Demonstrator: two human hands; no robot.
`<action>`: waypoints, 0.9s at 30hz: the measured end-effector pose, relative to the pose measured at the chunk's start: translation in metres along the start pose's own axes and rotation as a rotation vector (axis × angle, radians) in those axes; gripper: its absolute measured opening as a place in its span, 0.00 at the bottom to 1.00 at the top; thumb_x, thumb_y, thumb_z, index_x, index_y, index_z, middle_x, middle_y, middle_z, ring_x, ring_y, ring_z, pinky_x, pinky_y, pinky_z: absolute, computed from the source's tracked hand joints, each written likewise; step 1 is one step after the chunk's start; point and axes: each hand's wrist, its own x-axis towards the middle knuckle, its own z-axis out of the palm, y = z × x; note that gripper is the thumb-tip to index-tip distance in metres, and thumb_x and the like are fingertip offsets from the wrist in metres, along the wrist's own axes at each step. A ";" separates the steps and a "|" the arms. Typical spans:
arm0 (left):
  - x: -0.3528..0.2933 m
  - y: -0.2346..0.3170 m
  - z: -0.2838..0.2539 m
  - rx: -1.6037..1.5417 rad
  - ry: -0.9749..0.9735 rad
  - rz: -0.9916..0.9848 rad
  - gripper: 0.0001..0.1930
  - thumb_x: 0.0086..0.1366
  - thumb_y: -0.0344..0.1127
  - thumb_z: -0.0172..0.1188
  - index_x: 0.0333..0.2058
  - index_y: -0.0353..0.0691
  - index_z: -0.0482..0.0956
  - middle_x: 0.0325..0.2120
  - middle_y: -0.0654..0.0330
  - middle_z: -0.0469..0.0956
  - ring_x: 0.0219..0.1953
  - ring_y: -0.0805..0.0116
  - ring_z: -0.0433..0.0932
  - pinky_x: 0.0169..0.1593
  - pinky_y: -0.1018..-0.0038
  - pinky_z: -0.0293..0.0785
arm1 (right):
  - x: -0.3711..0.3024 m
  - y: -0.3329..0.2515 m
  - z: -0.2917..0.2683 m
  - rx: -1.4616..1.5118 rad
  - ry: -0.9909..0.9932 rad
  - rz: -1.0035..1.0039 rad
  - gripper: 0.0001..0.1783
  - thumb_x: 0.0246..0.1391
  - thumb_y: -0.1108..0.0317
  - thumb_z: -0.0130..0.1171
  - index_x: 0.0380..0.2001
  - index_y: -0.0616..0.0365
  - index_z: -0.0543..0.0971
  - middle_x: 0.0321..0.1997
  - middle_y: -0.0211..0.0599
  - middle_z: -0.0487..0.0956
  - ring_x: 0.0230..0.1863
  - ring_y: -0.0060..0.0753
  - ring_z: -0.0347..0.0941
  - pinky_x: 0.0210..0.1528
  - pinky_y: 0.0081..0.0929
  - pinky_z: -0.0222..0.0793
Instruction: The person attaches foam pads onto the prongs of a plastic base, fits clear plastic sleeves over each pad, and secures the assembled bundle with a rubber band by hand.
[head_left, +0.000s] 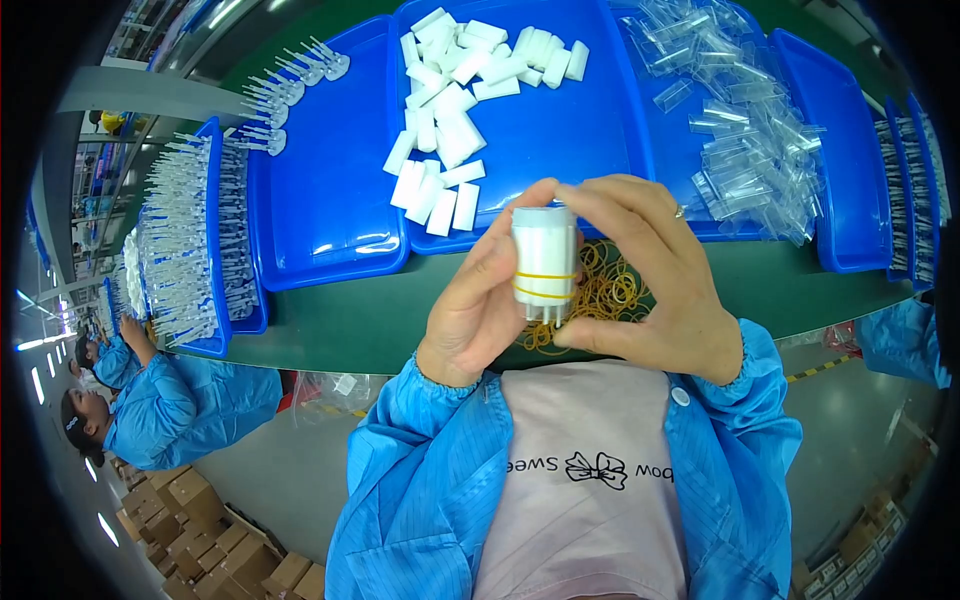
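Observation:
Between my hands, above the table's near edge, is a short cylinder-like white plastic piece (543, 245) with a clear outer part. Two yellow rubber bands (545, 285) circle its lower half, and thin prongs stick out below. My left hand (470, 305) is closed around its left side. On the right, my right hand (665, 285) grips it with fingertips at the top and the thumb near the bottom. Just behind it lies a heap of loose yellow-brown rubber bands (612, 288) on the green table (740, 290).
A blue tray (580, 150) holds many white blocks (455, 125). Clear plastic pieces (745, 130) fill the tray to its right. Pronged white parts (185, 240) crowd a blue bin at left, and several lie in the far-left tray (330, 170). A person in blue (190, 410) sits further left.

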 end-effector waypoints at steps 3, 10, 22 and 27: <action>0.001 0.000 0.000 -0.118 -0.077 -0.034 0.35 0.62 0.43 0.55 0.63 0.40 0.50 0.50 0.50 0.67 0.50 0.58 0.70 0.54 0.63 0.67 | -0.002 0.000 -0.002 0.190 -0.029 0.094 0.44 0.25 0.56 0.73 0.51 0.59 0.71 0.51 0.43 0.69 0.53 0.46 0.65 0.54 0.38 0.60; 0.000 -0.002 0.002 -0.132 -0.097 -0.087 0.35 0.63 0.42 0.53 0.63 0.40 0.48 0.50 0.46 0.67 0.48 0.54 0.72 0.53 0.61 0.69 | -0.004 0.003 0.002 0.093 0.001 0.022 0.41 0.24 0.57 0.73 0.48 0.59 0.73 0.49 0.42 0.71 0.52 0.45 0.67 0.54 0.40 0.61; 0.000 -0.003 0.019 0.192 0.112 0.062 0.34 0.63 0.49 0.52 0.61 0.36 0.53 0.51 0.51 0.68 0.53 0.61 0.69 0.57 0.65 0.65 | -0.002 0.000 0.003 -0.053 -0.012 -0.034 0.39 0.24 0.58 0.72 0.47 0.57 0.72 0.47 0.38 0.71 0.49 0.42 0.68 0.56 0.44 0.58; -0.009 0.008 0.013 0.158 0.022 0.127 0.36 0.60 0.49 0.57 0.61 0.38 0.53 0.55 0.52 0.64 0.56 0.52 0.66 0.60 0.58 0.60 | 0.001 -0.004 -0.002 0.312 0.004 0.137 0.52 0.27 0.54 0.74 0.58 0.59 0.63 0.55 0.47 0.66 0.55 0.48 0.64 0.57 0.39 0.59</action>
